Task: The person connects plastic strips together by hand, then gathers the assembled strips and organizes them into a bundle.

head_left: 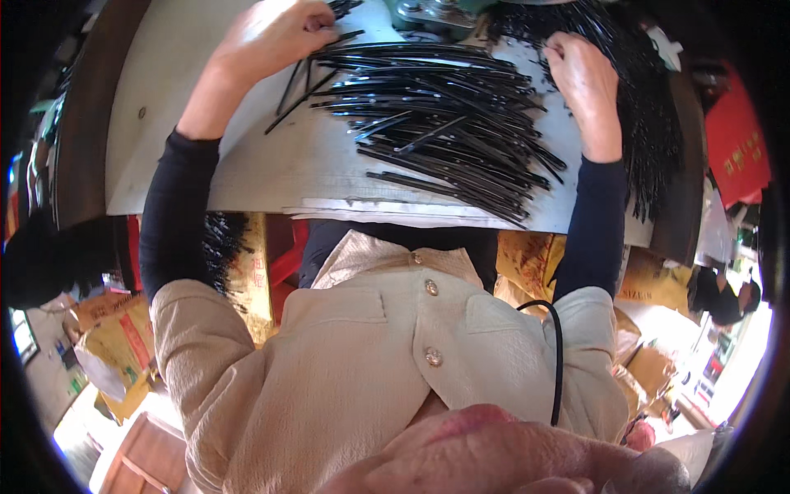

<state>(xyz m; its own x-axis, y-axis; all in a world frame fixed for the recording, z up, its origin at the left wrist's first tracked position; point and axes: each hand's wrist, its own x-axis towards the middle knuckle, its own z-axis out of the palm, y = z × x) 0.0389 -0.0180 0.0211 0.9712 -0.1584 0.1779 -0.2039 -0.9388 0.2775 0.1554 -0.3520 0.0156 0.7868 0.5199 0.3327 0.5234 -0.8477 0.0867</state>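
Observation:
A broad pile of thin, glossy black strips (444, 115) lies on the pale tabletop in front of me, most of them running roughly left to right. My left hand (276, 37) is closed at the pile's far left end, beside the tip of one black strip; whatever is between the fingers is hidden. Over at the far right end, my right hand (583, 78) is also closed, its fingertips curled under. I cannot make out what it pinches. A few loose strips (300, 103) stick out below my left hand.
A greenish machine (432, 15) stands at the table's far edge. A large bundle of black strands (650, 123) drapes over the right side. White paper or cloth (395, 212) lines the near edge of the tabletop (173, 107). Below are yellow sacks (257, 280) and, at right, a red sheet (736, 140).

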